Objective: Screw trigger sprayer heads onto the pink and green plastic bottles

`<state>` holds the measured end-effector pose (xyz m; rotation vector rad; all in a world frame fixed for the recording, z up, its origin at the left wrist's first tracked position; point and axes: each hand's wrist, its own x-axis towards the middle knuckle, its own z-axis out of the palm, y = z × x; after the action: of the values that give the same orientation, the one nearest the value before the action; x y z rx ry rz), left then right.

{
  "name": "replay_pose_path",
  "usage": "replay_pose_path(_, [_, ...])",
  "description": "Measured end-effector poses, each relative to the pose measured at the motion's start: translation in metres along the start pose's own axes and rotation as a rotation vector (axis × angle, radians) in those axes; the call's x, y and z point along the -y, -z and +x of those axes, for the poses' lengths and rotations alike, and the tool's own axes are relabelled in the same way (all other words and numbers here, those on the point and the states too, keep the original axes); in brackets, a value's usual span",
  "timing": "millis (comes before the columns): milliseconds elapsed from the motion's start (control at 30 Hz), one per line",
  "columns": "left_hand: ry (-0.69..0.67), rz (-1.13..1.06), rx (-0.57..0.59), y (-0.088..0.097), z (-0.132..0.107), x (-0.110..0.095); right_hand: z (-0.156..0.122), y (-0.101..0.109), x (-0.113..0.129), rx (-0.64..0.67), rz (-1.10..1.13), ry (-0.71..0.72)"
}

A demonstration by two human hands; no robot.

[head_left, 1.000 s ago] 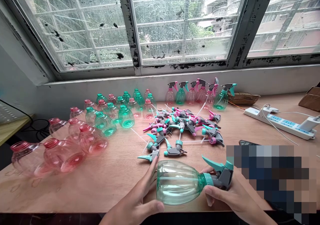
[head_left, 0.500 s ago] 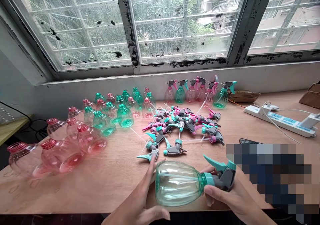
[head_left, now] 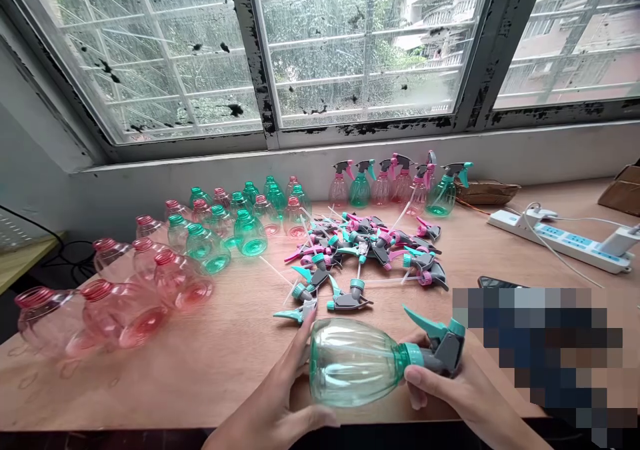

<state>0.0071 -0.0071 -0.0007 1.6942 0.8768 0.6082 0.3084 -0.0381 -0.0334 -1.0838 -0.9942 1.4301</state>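
A clear green spray bottle (head_left: 355, 363) lies on its side in the air above the table's front edge, its base to the left. My right hand (head_left: 450, 383) is closed round its neck, thumb by the turquoise collar (head_left: 413, 355). The grey and turquoise trigger head (head_left: 445, 347) sits on the neck, and the straw shows faintly inside. My left hand (head_left: 280, 390) is open round the base, thumb below and forefinger stretched up; whether its hidden fingers touch the bottle is unclear. Just beyond lie loose trigger heads, with a turquoise one (head_left: 350, 297) nearest.
Open-necked pink bottles (head_left: 125, 310) and green bottles (head_left: 250, 233) stand at left. Several bottles with trigger heads (head_left: 360, 187) line the wall below the window. A heap of sprayer heads (head_left: 365, 240) covers mid-table. A power strip (head_left: 560, 240) and a phone (head_left: 500, 282) lie at right.
The spray bottle and my right hand have shifted slightly up and left. My left thumb has come up closer to the bottle's underside.
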Motion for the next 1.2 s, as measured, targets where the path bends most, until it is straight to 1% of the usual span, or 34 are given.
replay_pose_path(100, [0.0,-0.057,0.028,0.003,0.001,-0.005,0.001,-0.001,0.0,0.04,0.006,-0.006])
replay_pose_path(200, [-0.007,-0.012,0.034,0.005,0.001,-0.007,0.001,-0.001,0.001,0.085,-0.022,-0.007])
replay_pose_path(267, [0.002,0.036,0.023,0.006,0.0,-0.007,0.001,0.0,-0.001,0.068,-0.023,-0.025])
replay_pose_path(333, [-0.001,0.078,0.023,0.006,0.0,-0.006,0.0,0.003,-0.003,0.023,-0.019,-0.061])
replay_pose_path(400, [-0.012,0.088,0.023,0.005,0.001,-0.004,0.0,0.004,-0.005,-0.008,-0.031,-0.089])
replay_pose_path(467, [-0.012,0.069,0.016,0.005,0.001,-0.003,0.0,0.005,-0.005,-0.007,-0.034,-0.089])
replay_pose_path(567, [0.004,0.029,0.006,0.005,0.002,-0.002,0.001,0.003,-0.002,0.047,0.014,-0.067])
replay_pose_path(700, [0.006,0.023,0.034,0.008,0.002,-0.005,0.002,-0.001,0.004,0.151,0.047,-0.031])
replay_pose_path(800, [0.014,0.058,0.043,0.009,0.002,-0.006,0.001,-0.002,0.007,0.126,0.018,-0.024])
replay_pose_path(867, [0.02,0.04,0.036,0.007,0.002,-0.005,0.001,-0.002,0.008,0.099,-0.012,-0.023])
replay_pose_path(967, [0.024,-0.048,0.035,0.004,0.002,-0.002,0.0,-0.001,0.01,0.13,-0.032,-0.015])
replay_pose_path(1067, [0.019,-0.09,0.03,0.003,0.001,-0.002,0.001,0.0,0.012,0.158,-0.044,-0.026])
replay_pose_path(1200, [-0.009,-0.159,0.058,0.003,0.002,-0.007,0.001,0.001,0.016,0.12,-0.265,0.087])
